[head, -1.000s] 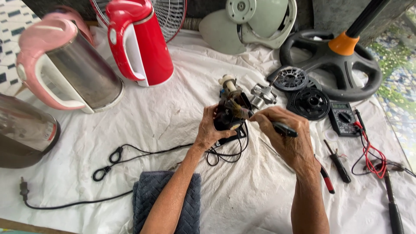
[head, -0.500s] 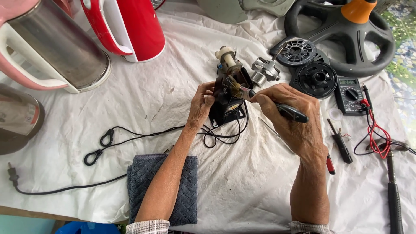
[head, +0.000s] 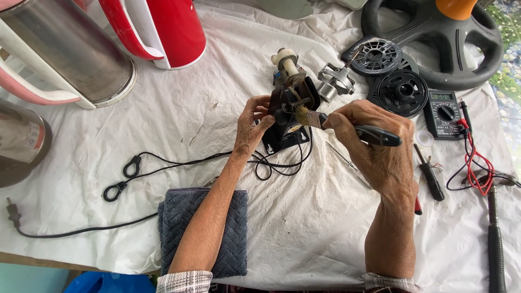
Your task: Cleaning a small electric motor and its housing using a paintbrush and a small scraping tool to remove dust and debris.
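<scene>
The small motor (head: pixel 290 106) sits upright near the middle of the white cloth (head: pixel 217 108), and I see my left hand (head: pixel 252 127) curled narrowly around its dark housing, thumb and fingers pressing its left side. My right hand (head: pixel 380 146) is closed on a black-handled brush (head: pixel 347 126), its bristles touching the motor's front face. A black cord (head: pixel 163 163) trails from the motor leftward across the cloth. Beside the motor's right lie a metal bracket (head: pixel 335 80) and two black round fan parts (head: pixel 402 91), then a multimeter (head: pixel 444 113) with red leads. A screwdriver (head: pixel 429 173) lies just beside my right wrist, a hammer (head: pixel 491 217) further right. My left forearm crosses a grey towel (head: pixel 179 222). Kettles (head: pixel 163 30) stand at the far left. Compared with half a second ago, the brush has come up onto the motor, and my view has tipped slightly lower.
</scene>
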